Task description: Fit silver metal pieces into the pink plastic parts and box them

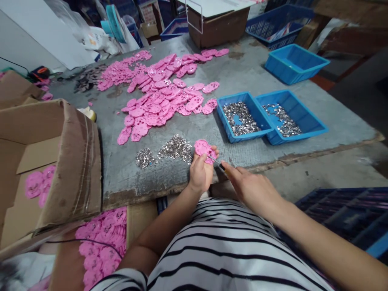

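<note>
My left hand (200, 173) is closed around a pink plastic part (202, 148), a flat rounded piece with holes, held up near the table's front edge. In my right hand (247, 184) is a screwdriver (223, 167) with a dark and yellow handle. Its thin metal shaft meets the lower right of the pink part; the exact contact spot is too small to make out. Just left of my left hand lie two heaps of small shiny metal pieces (176, 147). A wide pile of similar pink parts (160, 101) spreads over the table behind them.
Two blue trays (222, 117) with small metal pieces stand at the right, and another blue tray (295, 64) sits farther back. An open cardboard box (81, 161) with pink parts flanks the table (127, 186) on the left. More pink parts (103, 246) fill a box below.
</note>
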### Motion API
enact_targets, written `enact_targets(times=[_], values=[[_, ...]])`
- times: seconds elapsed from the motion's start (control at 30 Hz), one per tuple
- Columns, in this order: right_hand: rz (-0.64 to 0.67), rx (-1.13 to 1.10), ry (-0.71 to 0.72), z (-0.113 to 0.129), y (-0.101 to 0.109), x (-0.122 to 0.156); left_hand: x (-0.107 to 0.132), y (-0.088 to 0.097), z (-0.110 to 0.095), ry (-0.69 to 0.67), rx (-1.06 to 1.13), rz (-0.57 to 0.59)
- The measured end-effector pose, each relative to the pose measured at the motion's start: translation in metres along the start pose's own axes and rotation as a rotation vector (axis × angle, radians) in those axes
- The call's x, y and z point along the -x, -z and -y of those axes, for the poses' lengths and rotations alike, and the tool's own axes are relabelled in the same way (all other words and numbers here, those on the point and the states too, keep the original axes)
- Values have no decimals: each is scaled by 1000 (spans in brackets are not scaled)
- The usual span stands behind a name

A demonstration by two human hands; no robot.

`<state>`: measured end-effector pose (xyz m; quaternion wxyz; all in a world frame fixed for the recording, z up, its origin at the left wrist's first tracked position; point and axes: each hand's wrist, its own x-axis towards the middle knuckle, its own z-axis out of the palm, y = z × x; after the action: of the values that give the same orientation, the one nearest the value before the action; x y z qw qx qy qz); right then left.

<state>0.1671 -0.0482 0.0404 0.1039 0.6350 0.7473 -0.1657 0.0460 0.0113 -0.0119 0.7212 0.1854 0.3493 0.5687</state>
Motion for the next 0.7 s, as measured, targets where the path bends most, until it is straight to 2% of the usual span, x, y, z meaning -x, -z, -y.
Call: enact_targets(times=[0.2,0.47,0.7], values=[[-92,-52,85,-13,10,0,-3,2,-1,2,-4,42],[-39,-59,141,-9,7,2,-3,3,1,-19,-22,37],[-54,4,57,8,3,5,-6,2,-3,-4,-30,9]])
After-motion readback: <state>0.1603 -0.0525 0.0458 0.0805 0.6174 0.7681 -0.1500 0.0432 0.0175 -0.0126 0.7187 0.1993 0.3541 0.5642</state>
